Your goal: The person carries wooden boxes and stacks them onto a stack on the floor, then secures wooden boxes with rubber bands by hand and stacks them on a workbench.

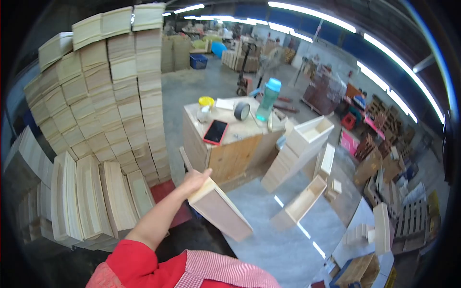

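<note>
Clamping onto a wooden drawer (220, 211) at lower centre, the left hand (195, 182) is showing alone; right of centre, an open drawer (288, 214) is lying apart while assembled-looking drawers (287, 156) are standing stacked.

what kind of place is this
Probably a woodworking workshop or small factory: tall stacks of wooden drawers or boxes fill one side, a pallet jack stands behind, and long strip lights hang overhead.

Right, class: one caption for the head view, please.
Left hand gripping a wooden box, with tall wooden stacks nearby.
</note>
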### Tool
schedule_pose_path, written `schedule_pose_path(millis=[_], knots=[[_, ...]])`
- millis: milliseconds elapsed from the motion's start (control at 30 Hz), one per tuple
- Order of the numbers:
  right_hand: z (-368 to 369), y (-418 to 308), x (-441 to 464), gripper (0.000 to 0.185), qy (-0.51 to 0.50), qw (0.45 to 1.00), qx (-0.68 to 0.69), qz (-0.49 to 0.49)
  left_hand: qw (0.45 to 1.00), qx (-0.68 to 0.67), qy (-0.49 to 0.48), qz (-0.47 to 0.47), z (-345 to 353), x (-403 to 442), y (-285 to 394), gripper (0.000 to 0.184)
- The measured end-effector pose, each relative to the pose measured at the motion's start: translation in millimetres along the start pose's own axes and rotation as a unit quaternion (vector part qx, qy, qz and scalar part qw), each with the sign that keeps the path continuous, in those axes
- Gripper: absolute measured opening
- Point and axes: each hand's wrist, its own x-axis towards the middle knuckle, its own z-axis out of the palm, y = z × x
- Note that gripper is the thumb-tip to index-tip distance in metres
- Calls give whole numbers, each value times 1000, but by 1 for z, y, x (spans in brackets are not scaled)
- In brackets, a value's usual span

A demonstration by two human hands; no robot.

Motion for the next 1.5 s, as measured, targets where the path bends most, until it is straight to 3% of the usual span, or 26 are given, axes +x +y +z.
schedule_pose_path(millis=[100, 200, 267, 333, 400, 500, 533, 600, 700, 733, 900, 967, 1133, 1233, 1300, 1333, 1367, 1400, 1500], knots=[[-20, 7, 12, 12, 99, 993, -69, 16, 989, 134, 51, 24, -25, -31, 75, 71], [-28, -7, 30, 13, 194, 978, -77, -8, 945, 245, -12, 216, 7, -72, 94, 72], [-22, -41, 40, 13, 229, 968, -27, -98, 922, 253, -67, 285, 23, -91, 88, 73], [-11, -86, 41, 14, 222, 950, 30, -218, 911, 226, -140, 314, 24, -100, 87, 73], [2, -155, 36, 22, 162, 900, 71, -399, 897, 185, -228, 329, 26, -105, 91, 73], [20, -185, 36, 20, 32, 892, 15, -451, 864, 130, -304, 379, 18, -115, 99, 72], [37, -206, 15, 17, -36, 895, 203, -395, 863, 169, -285, 383, 16, -118, 99, 69], [42, -188, 17, 13, -13, 904, 201, -378, 854, 247, -249, 384, 13, -123, 93, 67], [43, -183, 18, 12, 87, 894, 134, -420, 837, 157, 5, 525, 13, -145, 48, 77], [46, -183, 18, 12, 133, 882, 104, -440, 886, 178, -148, 401, 4, -153, 41, 101], [54, -200, 3, 19, 265, 806, -101, -520, 897, 118, -262, 335, 27, -140, 7, 114], [50, -194, 9, 18, 281, 792, -142, -523, 903, 114, -321, 261, 30, -138, 15, 111], [38, -189, 0, 3, 327, 816, -159, -449, 867, 130, -399, 268, 40, -139, 31, 113], [-3, -169, 6, 11, 376, 882, -104, -265, 827, 133, -428, 339, 40, -154, 47, 113], [-24, -129, 8, 19, 407, 878, -127, -219, 812, 111, -435, 373, 43, -158, 49, 114], [-62, -63, 20, 18, 451, 836, -287, -123, 804, 104, -431, 397, 38, -156, 51, 114], [-105, -21, 12, 19, 541, 802, -244, -70, 794, 99, -424, 424, 31, -148, 54, 114], [-143, -8, -19, 16, 507, 822, -259, 20, 792, 81, -421, 435, 24, -137, 52, 112], [-199, 28, -60, 6, 578, 742, -315, 128, 800, 12, -389, 457, 5, -114, 48, 105]])
